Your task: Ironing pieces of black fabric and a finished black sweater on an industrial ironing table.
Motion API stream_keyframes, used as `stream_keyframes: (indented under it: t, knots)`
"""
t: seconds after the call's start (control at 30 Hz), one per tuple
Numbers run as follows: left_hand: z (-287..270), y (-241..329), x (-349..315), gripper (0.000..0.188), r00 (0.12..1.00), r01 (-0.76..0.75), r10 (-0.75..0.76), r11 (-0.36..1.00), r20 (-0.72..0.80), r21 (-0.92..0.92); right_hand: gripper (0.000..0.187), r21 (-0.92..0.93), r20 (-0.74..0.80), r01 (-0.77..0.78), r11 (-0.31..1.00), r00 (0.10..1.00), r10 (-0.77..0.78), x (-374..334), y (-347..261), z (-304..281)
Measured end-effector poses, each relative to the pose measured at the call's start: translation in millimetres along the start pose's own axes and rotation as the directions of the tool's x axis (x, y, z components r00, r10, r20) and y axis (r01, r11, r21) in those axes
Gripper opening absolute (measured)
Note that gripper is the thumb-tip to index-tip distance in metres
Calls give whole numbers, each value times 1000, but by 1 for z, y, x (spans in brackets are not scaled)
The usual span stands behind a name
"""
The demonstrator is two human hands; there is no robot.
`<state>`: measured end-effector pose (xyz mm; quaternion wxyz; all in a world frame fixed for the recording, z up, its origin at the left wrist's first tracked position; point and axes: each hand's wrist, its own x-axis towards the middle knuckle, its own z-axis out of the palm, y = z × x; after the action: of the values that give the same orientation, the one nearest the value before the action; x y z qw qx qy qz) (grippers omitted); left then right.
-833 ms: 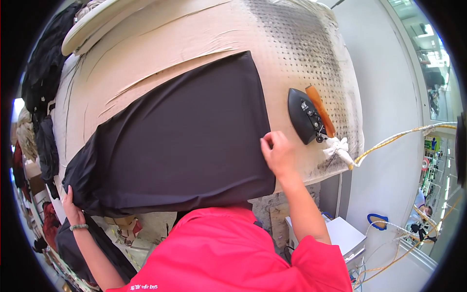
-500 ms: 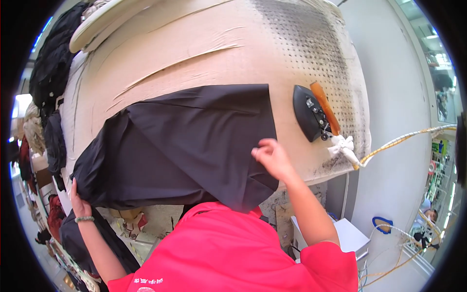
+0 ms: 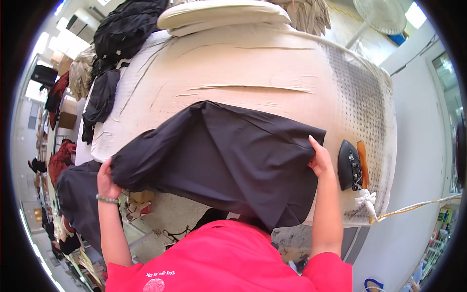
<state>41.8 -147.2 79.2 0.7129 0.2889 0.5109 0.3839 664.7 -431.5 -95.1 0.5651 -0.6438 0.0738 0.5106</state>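
Note:
A black cloth garment (image 3: 238, 160) stretches between my two hands over the near part of a padded ironing table (image 3: 253, 68). Its far edge bulges up, and its near side hangs over the table's front edge. At its left end, my left hand (image 3: 105, 181) has its fingers closed on the gathered cloth. Its right edge is pinched near the far corner by my right hand (image 3: 321, 156). Just right of that hand, a dark iron (image 3: 349, 165) with an orange-brown handle lies on the table.
A cord (image 3: 413, 207) runs from the iron past the right edge. A pale padded board (image 3: 224, 14) stands at the back. Black garments (image 3: 127, 31) are heaped at the far left, and dark cloth (image 3: 80, 199) hangs beside my left forearm. Right of the table is a white wall (image 3: 413, 121).
My view has tilted up and shifted. My right hand, loosely curled over the cloth before, has gone to its right edge and gripped it. The garment's far edge has risen into folds.

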Motion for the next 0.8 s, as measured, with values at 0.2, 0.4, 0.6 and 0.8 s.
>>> stream_keyframes:
  t: [0.2,0.4,0.6,0.8]
  knots:
    - [3,23,5,37,977,-157,116,959,179,235,41,-283,9,391,876,914,-405,-62,-50,5]
    - [-139,63,-29,42,913,-245,308,938,268,-245,35,192,-93,745,639,662,-744,-263,-78,-59]
    - [-249,68,-33,37,822,-502,549,824,152,-264,29,133,-42,816,563,572,-819,-388,-43,-136]
    - [-231,81,-19,31,827,-544,549,836,118,-77,33,-50,-191,824,564,546,-815,-399,-8,-161]
